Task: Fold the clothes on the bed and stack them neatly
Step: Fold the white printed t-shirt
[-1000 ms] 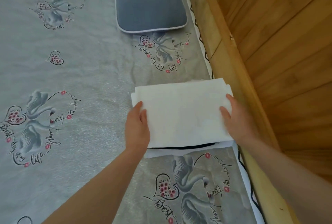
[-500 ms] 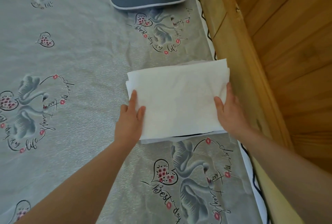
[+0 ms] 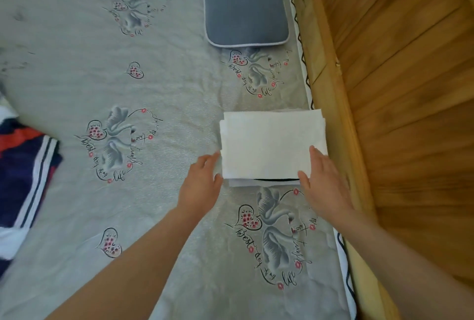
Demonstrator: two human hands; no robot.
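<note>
We are looking down at a gray bed cover (image 3: 159, 89) with swans and hearts printed on it. The wooden bed rail (image 3: 333, 119) is running along the right side, and wooden wall boards (image 3: 410, 63) are rising just past it, so things are tight on that side. To the left, the bed is lying wide and flat.

A blue-gray pillow (image 3: 246, 4) is sitting at the top, a little way from the stack. At the far left edge, a blue, red and white striped cloth (image 3: 25, 166) is lying in a heap, well apart from our hands.

The white folded clothes (image 3: 272, 142) are sitting in a neat stack right beside the rail, with a thin dark layer peeking out at the near edge. Our left hand (image 3: 202, 183) is touching the stack's near left corner with loose, straight fingers, gripping nothing. Our right hand (image 3: 325, 178) is lying flat on the stack's near right corner, fingers straight and spread, pressing lightly and not grabbing.
</note>
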